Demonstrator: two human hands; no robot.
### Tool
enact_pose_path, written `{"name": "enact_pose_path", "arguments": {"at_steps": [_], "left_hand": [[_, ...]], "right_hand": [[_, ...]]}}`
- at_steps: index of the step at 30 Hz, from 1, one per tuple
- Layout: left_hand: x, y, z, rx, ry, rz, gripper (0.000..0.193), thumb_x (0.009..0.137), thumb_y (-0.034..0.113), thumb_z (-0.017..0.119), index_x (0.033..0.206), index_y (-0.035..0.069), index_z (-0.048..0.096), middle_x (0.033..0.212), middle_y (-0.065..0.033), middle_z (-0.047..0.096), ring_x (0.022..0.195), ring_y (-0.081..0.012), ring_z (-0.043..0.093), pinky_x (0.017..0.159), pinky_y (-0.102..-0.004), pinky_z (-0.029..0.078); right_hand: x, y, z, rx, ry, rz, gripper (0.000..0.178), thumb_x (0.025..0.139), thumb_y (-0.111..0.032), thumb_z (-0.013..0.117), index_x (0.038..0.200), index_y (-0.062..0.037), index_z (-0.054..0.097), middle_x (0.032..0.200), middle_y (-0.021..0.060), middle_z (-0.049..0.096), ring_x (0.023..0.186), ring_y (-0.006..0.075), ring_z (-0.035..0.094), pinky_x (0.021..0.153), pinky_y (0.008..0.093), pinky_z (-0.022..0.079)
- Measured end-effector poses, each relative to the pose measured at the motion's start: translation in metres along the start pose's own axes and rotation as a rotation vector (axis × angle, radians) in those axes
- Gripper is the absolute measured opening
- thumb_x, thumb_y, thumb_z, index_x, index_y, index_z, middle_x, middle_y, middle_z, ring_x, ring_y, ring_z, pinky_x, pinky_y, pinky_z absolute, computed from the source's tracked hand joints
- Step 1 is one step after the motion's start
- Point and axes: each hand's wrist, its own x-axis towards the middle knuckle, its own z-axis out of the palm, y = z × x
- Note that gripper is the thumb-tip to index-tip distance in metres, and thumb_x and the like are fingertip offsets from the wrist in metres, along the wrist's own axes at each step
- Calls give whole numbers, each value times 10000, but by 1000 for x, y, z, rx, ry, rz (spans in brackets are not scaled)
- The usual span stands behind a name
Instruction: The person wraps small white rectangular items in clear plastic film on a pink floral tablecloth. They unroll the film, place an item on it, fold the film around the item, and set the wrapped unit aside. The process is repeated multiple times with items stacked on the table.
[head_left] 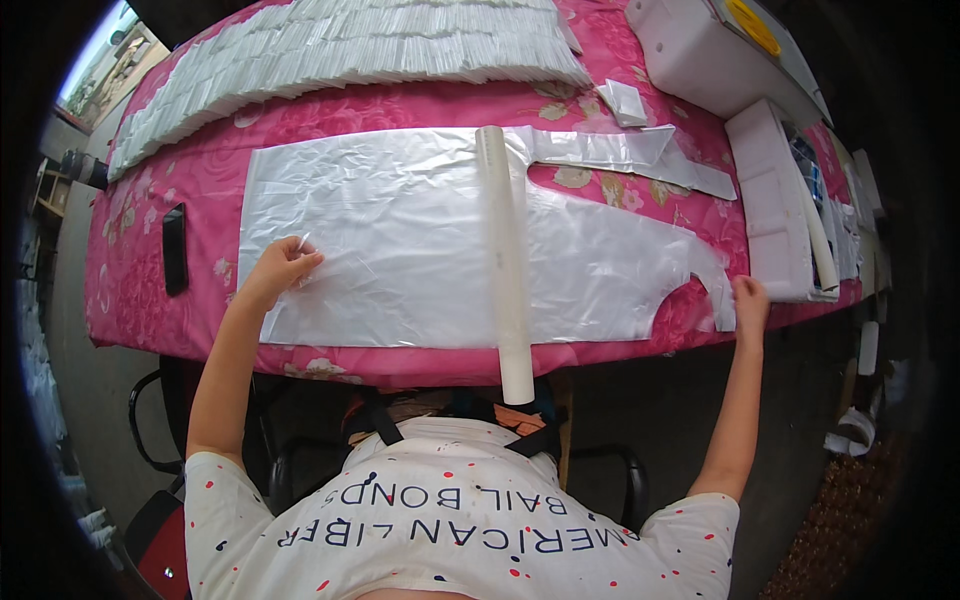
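A white, filmy plastic sheet, cut at its right end into curved straps like an apron, lies flat across the table. A pale, long tube rests crosswise over it, its near end jutting past the table's front edge. My left hand is closed in a pinch over the sheet's left part, with a bit of lifted film between thumb and fingers. At the far right of the sheet, my right hand pinches the end of the near strap. Its fingertips are small in view.
Rows of folded white plastic packs fill the table's far side. A black phone lies at left on the pink flowered tablecloth. White foam boxes stand at right; a small folded pack lies near them. Chairs stand below.
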Motion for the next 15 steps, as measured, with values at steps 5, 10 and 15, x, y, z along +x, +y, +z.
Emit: {"name": "enact_pose_path", "arguments": {"at_steps": [5, 10, 15], "left_hand": [[-14, -5, 5, 640, 439, 440, 302, 725, 118, 700, 967, 11, 553, 905, -87, 560, 800, -217, 549, 681, -321, 455], [-22, 34, 87, 766, 390, 895, 437, 710, 24, 645, 1128, 16, 514, 1199, -148, 487, 1110, -330, 464, 930, -390, 397], [-6, 49, 180, 527, 114, 995, 505, 779, 25, 546, 1263, -13, 410, 1326, -174, 391, 1231, -330, 370, 1029, -386, 307]], "right_hand": [[-86, -102, 35, -62, 312, -282, 190, 856, -158, 558, 924, 16, 591, 805, 96, 612, 694, 192, 566, 662, 311, 462], [-235, -172, 129, -255, -655, -100, 469, 685, -487, 690, 868, -61, 617, 703, 92, 652, 653, 239, 646, 603, 335, 501], [-261, -182, 158, -195, -799, -50, 460, 722, -440, 649, 812, 9, 607, 677, 183, 633, 651, 319, 635, 640, 389, 500]]}}
